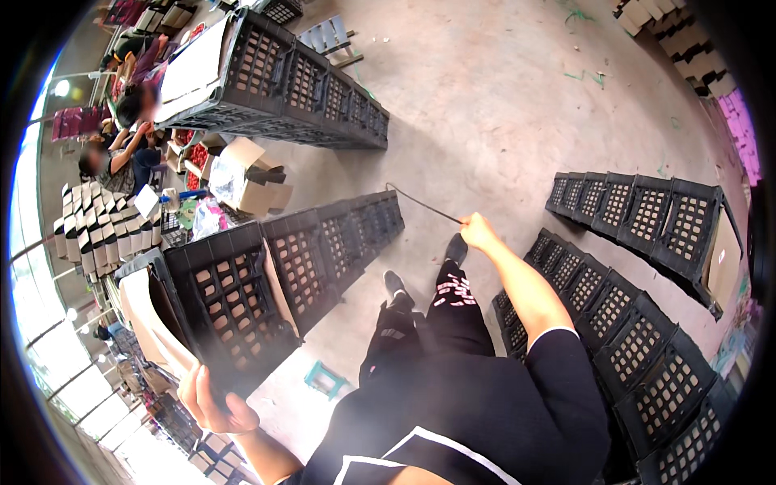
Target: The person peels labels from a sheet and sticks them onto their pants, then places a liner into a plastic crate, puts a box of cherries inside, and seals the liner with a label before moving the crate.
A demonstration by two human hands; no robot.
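Observation:
My right hand (478, 232) is closed around the end of a thin dark metal rod with a hooked tip (424, 204). The rod slants forward and left, and its hook is at the foot of a tall stack of black plastic crates (303, 267); whether it has caught a crate I cannot tell. My left hand (214, 404) is open, fingers stretched and thumb apart, beside the upper end of the same stack. A brown cardboard sheet (153, 323) sticks up from the top crate near these fingers. Whether they touch it is unclear.
Another black crate stack (299, 89) stands ahead on the left. Two more crate stacks, one nearer (614, 323) and one farther (638, 214), rise on my right. People sit at the far left near cartons of red produce (198, 158). A small teal stool (325, 380) is by my legs.

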